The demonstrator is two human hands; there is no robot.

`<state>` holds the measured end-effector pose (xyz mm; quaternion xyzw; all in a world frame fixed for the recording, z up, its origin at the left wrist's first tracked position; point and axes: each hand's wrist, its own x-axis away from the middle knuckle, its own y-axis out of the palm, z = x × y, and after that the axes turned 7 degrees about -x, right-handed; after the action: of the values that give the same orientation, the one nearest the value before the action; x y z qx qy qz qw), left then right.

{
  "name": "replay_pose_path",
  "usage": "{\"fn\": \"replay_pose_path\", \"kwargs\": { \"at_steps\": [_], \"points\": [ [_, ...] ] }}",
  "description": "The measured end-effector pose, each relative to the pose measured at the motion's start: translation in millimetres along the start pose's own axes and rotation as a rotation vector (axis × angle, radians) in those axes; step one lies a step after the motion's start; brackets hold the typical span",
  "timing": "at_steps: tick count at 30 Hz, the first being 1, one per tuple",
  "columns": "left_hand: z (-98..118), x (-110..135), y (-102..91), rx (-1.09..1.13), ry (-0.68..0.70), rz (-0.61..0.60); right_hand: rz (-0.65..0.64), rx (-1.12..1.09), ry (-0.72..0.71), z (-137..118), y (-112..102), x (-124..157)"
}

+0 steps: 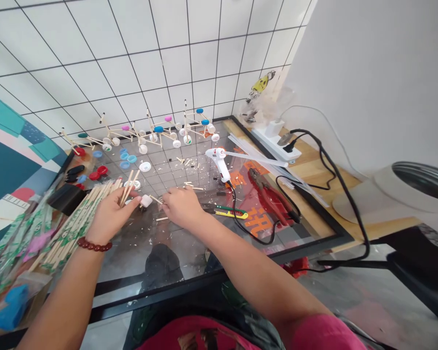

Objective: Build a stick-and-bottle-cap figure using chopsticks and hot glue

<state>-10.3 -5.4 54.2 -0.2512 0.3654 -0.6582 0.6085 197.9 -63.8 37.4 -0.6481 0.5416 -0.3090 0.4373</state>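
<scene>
Over the desk (182, 243), the left hand (109, 214) pinches a white cap (146, 200), just at 9 o'clock of the right hand (182, 206), which pinches a short stick (155, 199) against it. They look mid-joining. The next move needs steady alignment; the glue gun (221, 163) lies at 1 o'clock.

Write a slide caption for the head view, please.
At a glass table, the left hand holds a white cap and sticks, the right hand beside it, a glue gun beyond.

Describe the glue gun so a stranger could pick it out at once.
Start at the glass-topped table against the tiled wall. Just beyond the right hand sits the glue gun. It is the only white tool, trailing a black cord, unlike the red pliers beside it.
</scene>
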Motion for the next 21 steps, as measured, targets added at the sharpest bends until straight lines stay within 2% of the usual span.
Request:
{"fn": "replay_pose_path", "kwargs": {
  "at_steps": [4,6,8,10,12,14,16,18,21],
  "points": [
    [0.1,9.5,-3.3,0.094,0.06,0.058,-0.019,-0.001,0.001,3.4,4.3,-2.9],
    [2.3,16.4,-3.4,0.246,0.099,0.042,-0.011,-0.013,0.009,4.9,4.4,-4.0],
    [7.6,24.8,-2.0,0.461,0.097,-0.026,0.028,-0.074,0.037,6.4,1.8,-4.2],
    [15.8,34.3,0.5,0.671,0.015,-0.185,0.078,-0.253,0.079,9.0,-3.4,-3.2],
    [25.0,43.7,4.0,0.799,-0.115,-0.396,0.092,-0.551,0.101,13.3,-10.3,-0.8],
    [32.7,51.5,8.4,0.856,-0.195,-0.497,0.039,-0.871,0.053,18.1,-17.2,2.8],
    [37.3,57.4,13.5,0.879,-0.211,-0.529,-0.028,-1.111,-0.041,21.2,-21.8,6.5],
    [38.9,61.4,18.3,0.89,-0.205,-0.543,-0.044,-1.237,-0.083,21.1,-22.3,9.5],
    [37.6,63.5,22.1,0.889,-0.18,-0.566,0.055,-1.263,0.032,19.7,-18.5,15.5]
  ]
}}
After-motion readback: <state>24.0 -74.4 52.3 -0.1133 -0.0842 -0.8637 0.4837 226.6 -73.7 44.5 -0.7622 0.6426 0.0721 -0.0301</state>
